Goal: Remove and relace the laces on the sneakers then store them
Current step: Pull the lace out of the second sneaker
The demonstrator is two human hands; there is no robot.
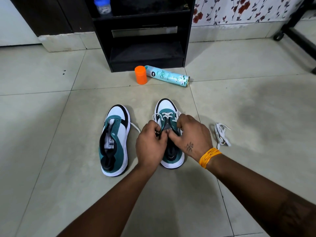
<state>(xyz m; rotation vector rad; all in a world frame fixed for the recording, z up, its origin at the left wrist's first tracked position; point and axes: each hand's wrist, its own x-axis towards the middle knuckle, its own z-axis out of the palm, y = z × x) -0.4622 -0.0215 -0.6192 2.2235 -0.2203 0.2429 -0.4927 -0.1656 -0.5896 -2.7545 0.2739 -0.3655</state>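
— On the tiled floor (51, 134), out in its middle, we have both sneakers side by side, toes pointing at the black shelf unit (145, 31). Which one are we on?

— The right sneaker (168, 115). Our left hand (150, 144) and right hand (191, 134) meet over its tongue, fingers curled in and pinching at the lace (165, 115) near the upper eyelets. Exactly which strand each hand holds we cannot tell; the knuckles hide it.

— So that one is only partly laced?

— We judge so: crossings show on the lower rows only, with loose ends trailing off both sides. We hold close to the eyelets, probably to steer a tip through.

— And the other?

— The left sneaker (114, 141) stands bare of lacing, waiting. One white strand (135, 127) lies on the floor just beside it. A loose bundled lace (221, 134) sits toward the floor's right side, near our right wrist, likely parked within reach.

— Storage?

— Not yet begun. A spray can (168, 76) and orange cap (140, 74) lie by the shelf's foot.
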